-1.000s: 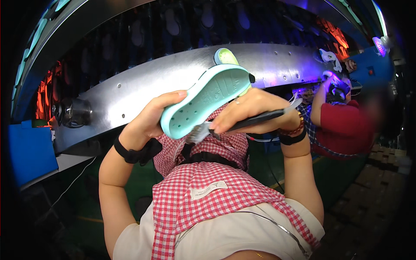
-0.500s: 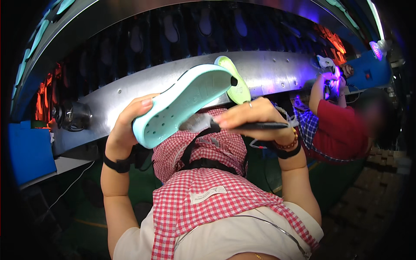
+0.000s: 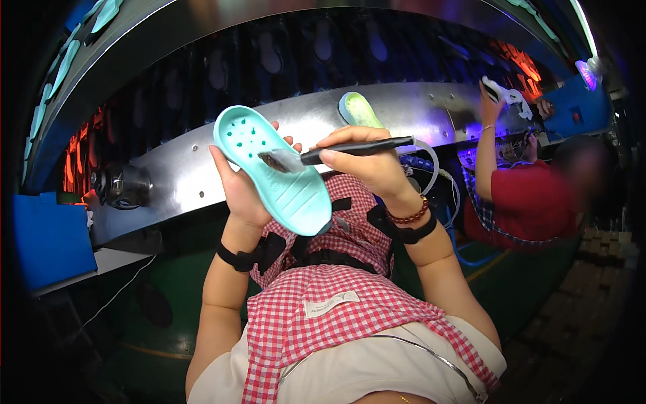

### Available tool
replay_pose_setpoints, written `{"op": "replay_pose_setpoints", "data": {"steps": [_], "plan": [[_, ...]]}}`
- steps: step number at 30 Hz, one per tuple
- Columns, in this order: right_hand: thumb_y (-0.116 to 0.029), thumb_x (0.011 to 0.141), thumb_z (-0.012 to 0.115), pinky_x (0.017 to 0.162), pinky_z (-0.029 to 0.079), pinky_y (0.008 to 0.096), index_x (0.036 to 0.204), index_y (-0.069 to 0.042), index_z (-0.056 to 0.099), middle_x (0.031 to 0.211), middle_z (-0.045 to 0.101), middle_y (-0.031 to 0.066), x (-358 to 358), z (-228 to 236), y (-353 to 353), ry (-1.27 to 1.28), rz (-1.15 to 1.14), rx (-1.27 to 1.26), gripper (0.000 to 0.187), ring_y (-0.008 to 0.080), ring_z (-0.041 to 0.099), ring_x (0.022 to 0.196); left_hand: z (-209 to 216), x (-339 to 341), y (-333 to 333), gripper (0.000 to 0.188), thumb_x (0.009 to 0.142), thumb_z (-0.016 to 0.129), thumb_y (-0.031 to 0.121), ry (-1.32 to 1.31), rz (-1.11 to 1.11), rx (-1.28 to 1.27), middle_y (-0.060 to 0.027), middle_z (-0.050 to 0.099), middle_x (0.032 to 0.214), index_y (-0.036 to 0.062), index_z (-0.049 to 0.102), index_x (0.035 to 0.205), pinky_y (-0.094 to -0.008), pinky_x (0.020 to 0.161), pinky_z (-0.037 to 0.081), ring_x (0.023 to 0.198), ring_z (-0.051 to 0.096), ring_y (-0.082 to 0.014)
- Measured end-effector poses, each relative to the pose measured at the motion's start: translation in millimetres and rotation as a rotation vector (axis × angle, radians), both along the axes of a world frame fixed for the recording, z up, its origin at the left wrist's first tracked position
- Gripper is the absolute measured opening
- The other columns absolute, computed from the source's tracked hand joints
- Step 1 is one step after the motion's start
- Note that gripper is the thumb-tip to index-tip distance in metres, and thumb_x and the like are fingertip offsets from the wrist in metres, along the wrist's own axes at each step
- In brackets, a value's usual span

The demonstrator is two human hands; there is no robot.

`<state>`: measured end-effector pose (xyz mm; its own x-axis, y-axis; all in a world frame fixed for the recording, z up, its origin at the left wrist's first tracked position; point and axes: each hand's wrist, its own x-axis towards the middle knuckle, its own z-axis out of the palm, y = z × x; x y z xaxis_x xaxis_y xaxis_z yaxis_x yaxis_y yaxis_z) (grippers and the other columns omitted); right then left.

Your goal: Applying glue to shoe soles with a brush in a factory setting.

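Observation:
My left hand point(image 3: 243, 195) is closed around a turquoise shoe sole point(image 3: 296, 202), with the thumb at one edge and the fingertips showing past the other. Dark green dots mark the sole's far end, and ridges cross its nearer half. In my right hand point(image 3: 378, 172) is a black-handled brush point(image 3: 360, 148) with a pale tube point(image 3: 432, 161) at its back end. The brush's bristles lie on the sole's upper face, near its middle. Beyond my right hand, a yellow-green sole point(image 3: 360, 111) rests on the metal bench and is partly covered by that hand.
The metal bench point(image 3: 178, 165) curves across in front of me, with a row of dark soles point(image 3: 271, 57) behind it. A glass jar point(image 3: 124, 185) stands at left by a blue box point(image 3: 50, 232). At right, a co-worker in red point(image 3: 535, 198) holds a white piece point(image 3: 505, 94).
The turquoise sole has turned so its dotted end points away from me and its ridged face shows. The brush has moved up onto this face. The co-worker's hand has lifted the white piece.

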<state>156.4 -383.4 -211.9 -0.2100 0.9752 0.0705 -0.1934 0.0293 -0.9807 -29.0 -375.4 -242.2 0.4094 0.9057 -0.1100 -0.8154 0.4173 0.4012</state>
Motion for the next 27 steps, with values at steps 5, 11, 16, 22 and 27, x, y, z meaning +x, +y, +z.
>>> {"op": "replay_pose_setpoints", "data": {"steps": [5,11,16,22,27], "plan": [[-0.005,0.062,0.068,0.066,0.047,0.0306,0.079,-0.005,0.062,0.07,0.061,0.0065,-17,9,-21,-0.557,0.045,0.793,0.019,0.0233,0.058,0.07,6,-7,8,0.08,0.078,0.015,0.071,0.183,0.233,0.005,-0.0145,0.057,0.094,0.0049,0.046,0.111,-0.0449,0.082,0.046,0.088,0.057,-0.0285],[-0.007,0.068,0.068,0.061,0.044,0.0255,0.082,-0.003,0.066,0.075,0.061,0.0076,-1,34,-17,-0.312,0.167,0.244,0.015,0.0142,0.057,0.07,10,-7,6,0.085,0.077,0.016,0.073,0.05,0.179,0.065,-0.0128,0.057,0.093,0.0045,0.041,0.121,-0.0472,0.087,0.042,0.087,0.057,-0.0274],[-0.004,0.068,0.068,0.071,0.045,0.0277,0.085,-0.004,0.066,0.08,0.062,0.0081,-12,35,-16,-0.343,0.231,0.523,0.018,0.0194,0.058,0.077,16,3,6,0.087,0.076,0.018,0.074,-0.008,0.264,0.133,-0.012,0.057,0.094,0.004,0.038,0.124,-0.0517,0.088,0.04,0.089,0.056,-0.0264],[0.0,0.068,0.067,0.073,0.046,0.0279,0.088,-0.003,0.066,0.083,0.063,0.0087,7,31,-19,-0.357,0.158,0.281,0.02,0.0168,0.058,0.081,22,-6,6,0.083,0.076,0.02,0.074,0.087,0.357,0.129,-0.0138,0.056,0.096,0.0066,0.041,0.12,-0.0521,0.085,0.043,0.088,0.056,-0.0271],[-0.001,0.068,0.067,0.08,0.045,0.0309,0.088,-0.002,0.065,0.087,0.064,0.0072,16,23,-17,-0.139,0.413,0.38,0.02,0.019,0.056,0.091,30,-11,9,0.082,0.075,0.022,0.074,0.144,0.408,0.202,-0.0139,0.055,0.096,0.006,0.045,0.114,-0.0507,0.083,0.045,0.087,0.057,-0.0278]]}}
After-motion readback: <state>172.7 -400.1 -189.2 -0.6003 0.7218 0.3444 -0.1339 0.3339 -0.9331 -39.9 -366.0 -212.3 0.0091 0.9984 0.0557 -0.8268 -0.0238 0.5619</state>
